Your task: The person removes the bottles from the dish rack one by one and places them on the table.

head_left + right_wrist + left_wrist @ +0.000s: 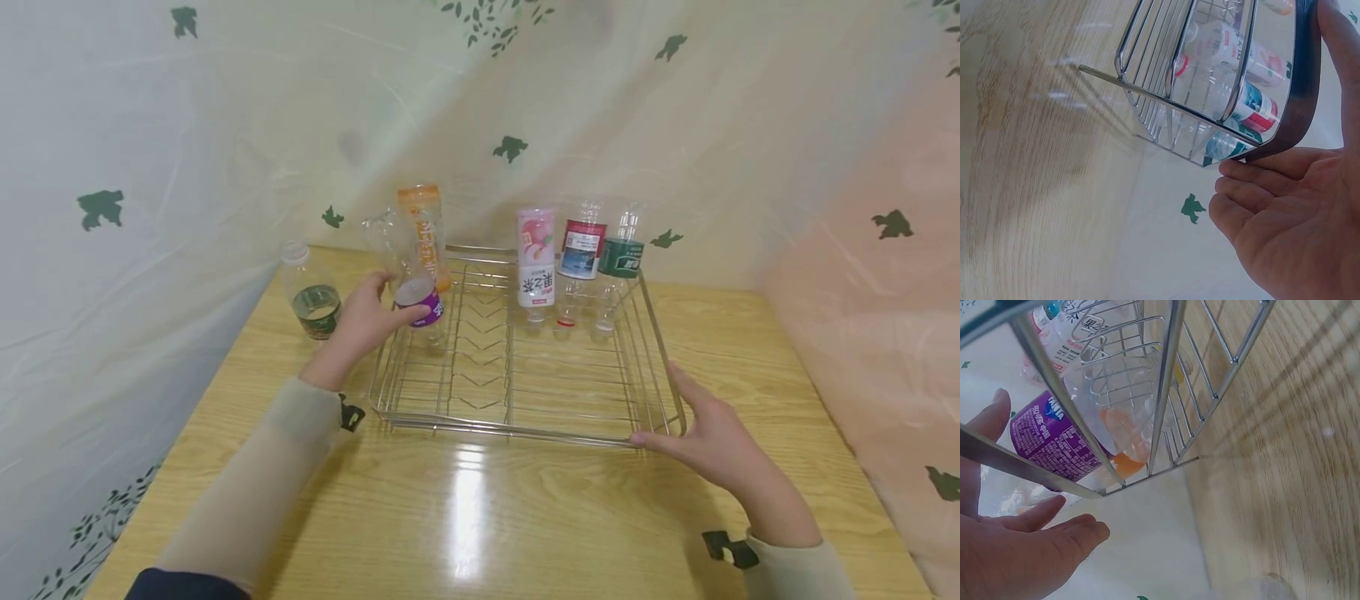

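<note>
My left hand (pixel 362 327) grips a clear plastic bottle with a purple label (pixel 429 310), its thumb across the label. This bottle leans neck-down inside the metal wire dish rack (pixel 510 430), at the left side. Right behind it stands an upended bottle with an orange label (pixel 424 237). With thumb and fingers on either side of the rack's front right corner, my right hand (pixel 708 437) holds the rim. In the right wrist view, the right fingertips (pixel 1230 169) touch the rim from outside. The purple-labelled bottle's lower neck shows through the wires in the left wrist view.
Upended in the rack's right half are a pink peach-tea bottle (pixel 536 258), a red-labelled bottle (pixel 582 250) and a green-labelled bottle (pixel 622 257). Left of the rack, another green-labelled bottle (pixel 317 310) stands upright on the wooden table (pixel 360 517). A patterned sheet (pixel 262 125) hangs behind.
</note>
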### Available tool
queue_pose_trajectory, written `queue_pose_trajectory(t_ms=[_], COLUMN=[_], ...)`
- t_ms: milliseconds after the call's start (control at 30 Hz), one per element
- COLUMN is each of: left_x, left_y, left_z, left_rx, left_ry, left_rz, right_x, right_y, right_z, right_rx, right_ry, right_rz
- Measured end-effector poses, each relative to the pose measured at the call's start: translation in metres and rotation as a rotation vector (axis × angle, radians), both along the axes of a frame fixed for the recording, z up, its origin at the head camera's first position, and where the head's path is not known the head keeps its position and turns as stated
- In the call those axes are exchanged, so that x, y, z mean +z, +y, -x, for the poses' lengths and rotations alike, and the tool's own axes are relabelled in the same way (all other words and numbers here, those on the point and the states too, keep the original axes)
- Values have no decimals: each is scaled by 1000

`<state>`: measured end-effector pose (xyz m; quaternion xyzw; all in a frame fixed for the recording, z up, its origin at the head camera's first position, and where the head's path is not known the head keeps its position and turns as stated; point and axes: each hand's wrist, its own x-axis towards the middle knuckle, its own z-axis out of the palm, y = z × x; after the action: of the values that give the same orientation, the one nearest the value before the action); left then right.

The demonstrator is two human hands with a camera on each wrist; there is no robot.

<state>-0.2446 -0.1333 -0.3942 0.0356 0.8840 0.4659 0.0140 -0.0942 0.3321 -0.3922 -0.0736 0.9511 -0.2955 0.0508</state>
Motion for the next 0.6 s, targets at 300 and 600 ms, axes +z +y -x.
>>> queue_pose_trajectory(t_ms=[300,600], left_x=[-3,-3], left_y=[1,2], left_z=[3,1], left_rx=[-10,9], left_ry=[-23,42], left_rz=[-73,-45], right_x=[0,1], right_y=[0,0], right_z=[1,0], right_rx=[4,-1], right_ry=[13,1], right_rz=[-1,-17])
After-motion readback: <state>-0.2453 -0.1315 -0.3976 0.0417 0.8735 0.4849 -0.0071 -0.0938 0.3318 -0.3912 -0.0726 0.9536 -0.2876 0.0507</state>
